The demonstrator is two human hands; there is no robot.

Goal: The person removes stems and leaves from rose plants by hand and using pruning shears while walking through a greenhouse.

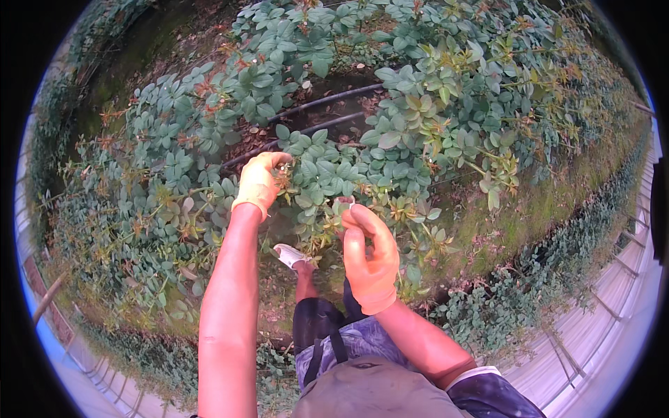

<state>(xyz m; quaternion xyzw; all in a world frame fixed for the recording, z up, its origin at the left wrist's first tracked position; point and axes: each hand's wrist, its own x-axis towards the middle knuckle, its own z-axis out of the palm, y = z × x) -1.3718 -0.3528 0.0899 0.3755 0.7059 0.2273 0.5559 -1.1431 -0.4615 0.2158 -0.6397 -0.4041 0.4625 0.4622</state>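
My left hand (260,180), in an orange glove, reaches into a leafy bush that looks like a rose. Its curled fingers close around a reddish young shoot (284,182); the fingertips are partly hidden. My right hand (372,256), in a matching glove, is raised in front of the same foliage. Its fingers bend towards the thumb, and whether a leaf or stem lies between the tips is unclear. Between the hands spread broad green leaves (326,175), with reddish and yellowish new growth (326,227) below them.
Two dark irrigation pipes (334,96) cross the soil behind the leaves. Tall shoots (486,162) lean out at the right. Below, a light shoe (290,255) stands by the bush. Another plant row (496,308) and pale sheeting (580,339) lie along the lower right.
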